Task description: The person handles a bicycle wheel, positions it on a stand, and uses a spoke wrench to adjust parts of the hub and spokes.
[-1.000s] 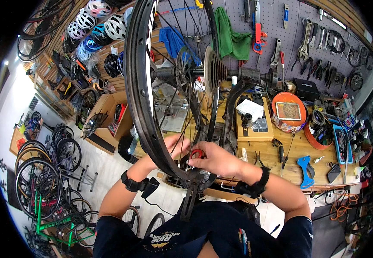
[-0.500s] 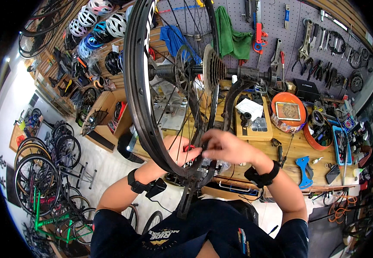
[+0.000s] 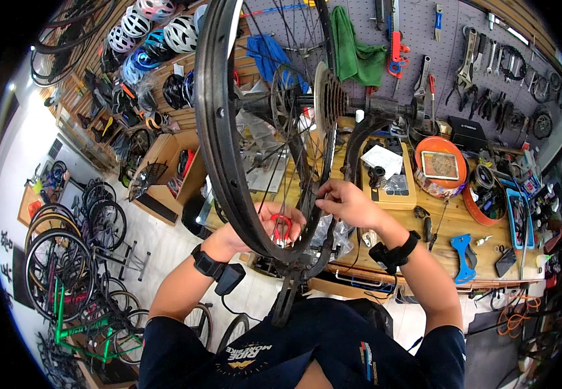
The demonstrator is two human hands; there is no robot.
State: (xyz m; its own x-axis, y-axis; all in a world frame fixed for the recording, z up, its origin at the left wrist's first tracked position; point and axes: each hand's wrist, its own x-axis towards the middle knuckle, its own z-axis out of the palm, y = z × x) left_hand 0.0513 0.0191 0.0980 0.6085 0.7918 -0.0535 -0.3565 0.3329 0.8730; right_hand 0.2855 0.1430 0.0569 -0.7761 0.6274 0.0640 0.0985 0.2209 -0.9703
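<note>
A bicycle wheel, its black rim [image 3: 213, 149] close to me, stands upright in a dark truing stand [image 3: 358, 146]. Its cassette [image 3: 329, 97] faces right. My left hand [image 3: 261, 217] reaches past the rim's lower left, fingers curled round a red ring-shaped spoke wrench [image 3: 282, 225] among the spokes near the bottom. On the other side, my right hand [image 3: 351, 205] has thumb and fingertips pinched at the rim's right edge; the exact contact is partly hidden. Watch-like dark bands sit on both wrists.
On the wooden workbench [image 3: 436, 223] are an orange bowl [image 3: 440, 172], a cardboard tray [image 3: 391, 194], a blue tool [image 3: 464, 259] and a blue bin [image 3: 519, 220]. Tools hang from the pegboard [image 3: 417, 39]. Helmets [image 3: 180, 34] and parked bicycles [image 3: 60, 272] are at left.
My right hand has drawn away from my left, moving right and slightly up to the rim's edge. My left hand has opened out somewhat, so the red spoke wrench shows more.
</note>
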